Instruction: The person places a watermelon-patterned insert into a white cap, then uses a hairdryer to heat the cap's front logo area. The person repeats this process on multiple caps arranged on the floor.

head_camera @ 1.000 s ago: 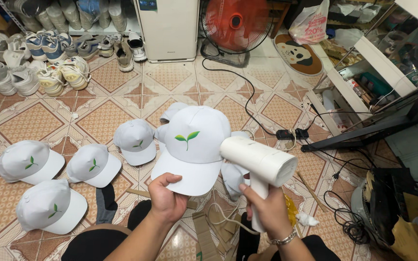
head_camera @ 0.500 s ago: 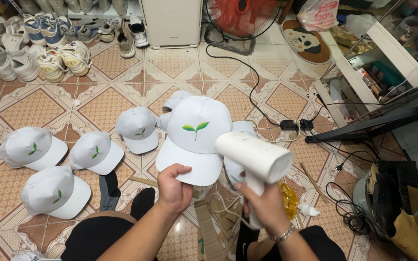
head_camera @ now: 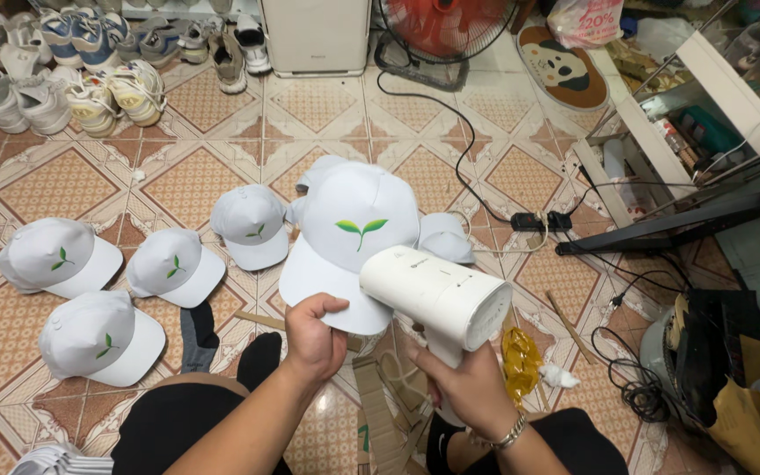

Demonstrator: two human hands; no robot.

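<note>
My left hand (head_camera: 312, 332) grips the brim of a white cap (head_camera: 351, 230) with a green sprout mark, held up in front of me. My right hand (head_camera: 466, 385) holds the handle of a white handheld steamer (head_camera: 437, 294), its nozzle end close to the cap's brim on the right side. Several more white caps with the same mark lie on the tiled floor: one at the far left (head_camera: 53, 257), one beside it (head_camera: 174, 266), one lower left (head_camera: 98, 335) and one behind (head_camera: 252, 224).
Shoes (head_camera: 63, 70) line the top left. A white appliance (head_camera: 314, 35) and a red fan (head_camera: 446, 26) stand at the back. A power strip (head_camera: 538, 220) and cables lie to the right, next to a shelf unit (head_camera: 705, 97). Cardboard strips (head_camera: 380, 405) lie between my legs.
I have drawn the cap and the steamer slightly closer and lower in view. The steamer has moved nearer to the cap's brim. Both holds stay the same.
</note>
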